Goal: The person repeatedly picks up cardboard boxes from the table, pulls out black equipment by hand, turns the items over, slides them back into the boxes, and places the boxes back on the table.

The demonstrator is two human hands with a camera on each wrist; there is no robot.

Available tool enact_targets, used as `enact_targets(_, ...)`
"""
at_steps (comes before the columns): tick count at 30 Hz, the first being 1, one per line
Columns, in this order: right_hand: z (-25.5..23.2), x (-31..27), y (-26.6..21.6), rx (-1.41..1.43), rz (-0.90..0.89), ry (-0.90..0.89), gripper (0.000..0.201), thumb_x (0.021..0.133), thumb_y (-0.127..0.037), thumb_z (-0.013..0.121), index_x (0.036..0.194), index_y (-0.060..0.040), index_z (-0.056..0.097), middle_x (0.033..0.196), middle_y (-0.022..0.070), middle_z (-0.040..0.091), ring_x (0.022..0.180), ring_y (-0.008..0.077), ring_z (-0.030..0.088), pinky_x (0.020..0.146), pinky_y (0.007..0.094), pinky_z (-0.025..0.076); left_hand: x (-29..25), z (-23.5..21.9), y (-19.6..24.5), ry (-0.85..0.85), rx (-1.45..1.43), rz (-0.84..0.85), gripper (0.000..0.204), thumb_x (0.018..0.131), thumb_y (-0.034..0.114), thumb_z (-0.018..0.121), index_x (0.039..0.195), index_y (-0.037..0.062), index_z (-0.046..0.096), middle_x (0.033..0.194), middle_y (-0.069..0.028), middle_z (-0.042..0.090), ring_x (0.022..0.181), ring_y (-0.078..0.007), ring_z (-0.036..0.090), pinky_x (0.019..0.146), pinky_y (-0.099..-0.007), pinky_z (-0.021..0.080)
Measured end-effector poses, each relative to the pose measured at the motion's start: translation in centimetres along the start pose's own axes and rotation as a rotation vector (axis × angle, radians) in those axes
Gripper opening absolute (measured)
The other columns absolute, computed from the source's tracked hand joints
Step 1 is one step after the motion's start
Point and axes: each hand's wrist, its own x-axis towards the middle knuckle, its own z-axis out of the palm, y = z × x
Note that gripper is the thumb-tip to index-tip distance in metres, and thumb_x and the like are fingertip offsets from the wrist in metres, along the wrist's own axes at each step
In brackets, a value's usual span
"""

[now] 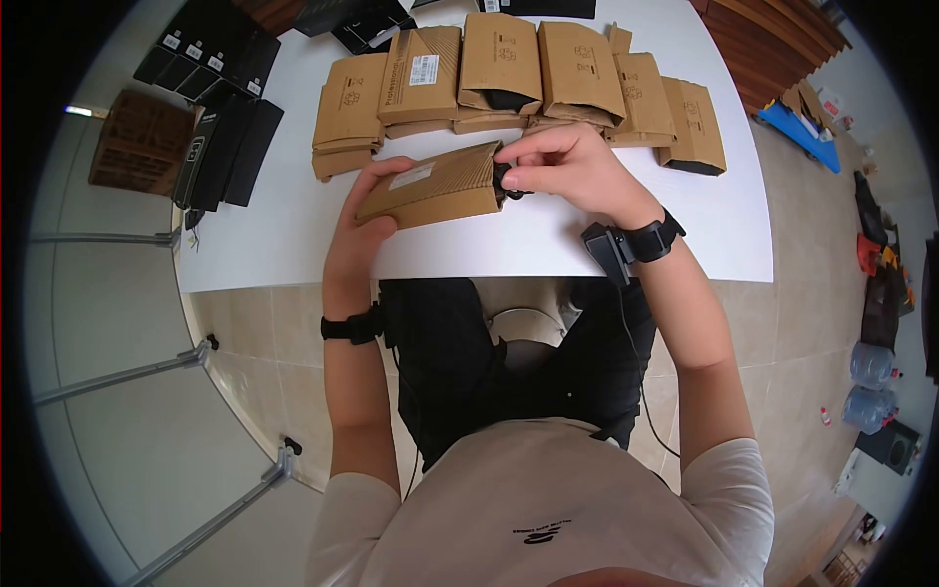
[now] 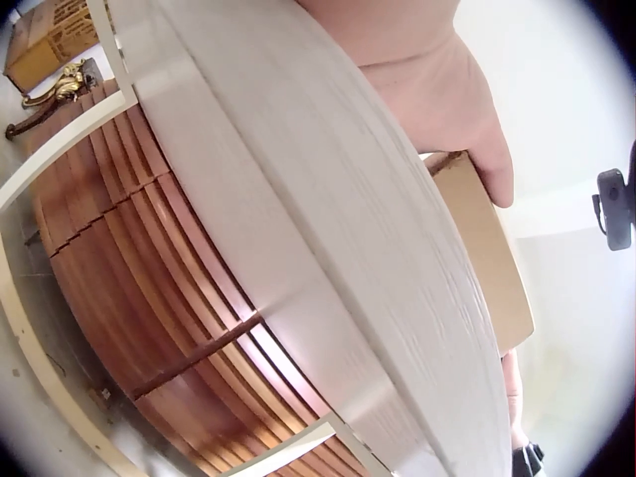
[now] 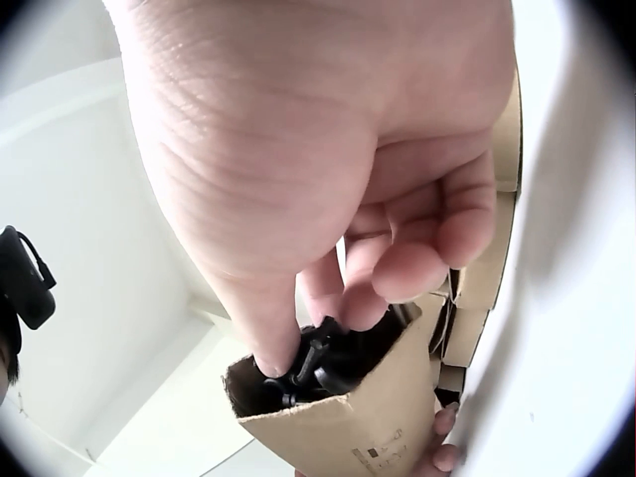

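Observation:
A small brown cardboard box with a white label is tilted over the front part of the white table. My left hand grips its left end, with the thumb on the near side and the fingers over the far side. At the box's open right end, my right hand pinches a black item between thumb and fingers. Thin, cable-like black parts show at the box mouth in the right wrist view; the rest is hidden inside. In the left wrist view, the plain underside of the box shows.
Several similar cardboard boxes lie stacked in a row behind my hands, some with black contents at their open ends. Black boxes stand at the table's left, and more black boxes lie at the back.

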Motion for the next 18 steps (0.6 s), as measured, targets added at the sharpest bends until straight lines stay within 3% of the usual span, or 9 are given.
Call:
enact_targets(1,0.1,0.0,-0.2,-0.018,0.010,0.005,0.024,0.083,-0.011,0.078,0.104,-0.0018,0.074,0.076,-0.0013,0.065,0.070,0.0043,0.057,0.064,0.0204,0.045,-0.1,0.1,0.2,0.003,-0.038,-0.056,0.059,0.067,0.004,0.048,0.125,0.0015,0.054,0.130,-0.0039,0.053,0.123,-0.0159,0.048,0.106,-0.0281,0.036)
enact_targets(5,0.0,0.0,-0.1,-0.030,0.018,0.008,0.021,0.084,-0.007,0.076,0.103,-0.0007,0.074,0.075,-0.0038,0.061,0.070,0.0040,0.054,0.065,0.0203,0.045,0.0,0.1,0.0,-0.043,-0.023,-0.027,0.055,0.071,0.007,0.054,0.126,0.0015,0.054,0.129,-0.0037,0.053,0.122,-0.0163,0.049,0.105,-0.0274,0.037)
enact_targets(8,-0.1,0.0,0.3,-0.100,0.003,0.003,0.021,0.085,-0.008,0.075,0.105,-0.0007,0.072,0.072,-0.0052,0.056,0.068,0.0036,0.051,0.062,0.0204,0.043,0.1,0.0,-0.3,-0.073,-0.038,0.007,0.051,0.077,0.013,0.060,0.126,0.0018,0.053,0.126,-0.0047,0.054,0.122,-0.0159,0.049,0.104,-0.0265,0.037)
enact_targets(10,0.0,0.1,0.3,-0.070,-0.010,-0.004,0.020,0.086,-0.008,0.074,0.105,-0.0012,0.071,0.072,-0.0060,0.054,0.066,0.0031,0.049,0.061,0.0206,0.042,0.2,-0.1,-0.6,0.053,0.098,-0.071,0.055,0.089,0.035,0.065,0.127,-0.0005,0.049,0.128,-0.0108,0.056,0.116,-0.0205,0.056,0.098,-0.0351,0.045)
enact_targets(14,-0.1,0.1,0.8,0.031,-0.039,-0.028,0.017,0.089,-0.009,0.071,0.105,-0.0029,0.069,0.070,-0.0077,0.049,0.063,0.0021,0.045,0.057,0.0206,0.038,0.5,-0.7,-0.9,0.003,-0.081,-0.009,0.049,0.093,0.030,0.060,0.128,-0.0027,0.048,0.125,-0.0131,0.057,0.108,-0.0209,0.058,0.089,-0.0371,0.049)
enact_targets(16,-0.1,0.1,0.5,0.039,-0.022,-0.023,0.015,0.088,-0.012,0.073,0.100,-0.0025,0.069,0.067,-0.0088,0.048,0.062,0.0013,0.042,0.055,0.0207,0.035,0.8,-1.1,-1.5,-0.032,-0.217,0.121,0.068,0.092,0.048,0.061,0.132,-0.0042,0.045,0.123,-0.0140,0.057,0.100,-0.0218,0.061,0.089,-0.0352,0.049)
enact_targets(18,-0.1,0.0,0.5,0.048,-0.004,-0.015,0.015,0.088,-0.015,0.074,0.095,-0.0020,0.069,0.063,-0.0098,0.046,0.060,0.0005,0.040,0.054,0.0208,0.032,0.8,-1.1,-1.6,-0.040,-0.258,0.139,0.060,0.095,0.041,0.060,0.131,-0.0047,0.045,0.123,-0.0139,0.057,0.100,-0.0210,0.061,0.087,-0.0343,0.049)
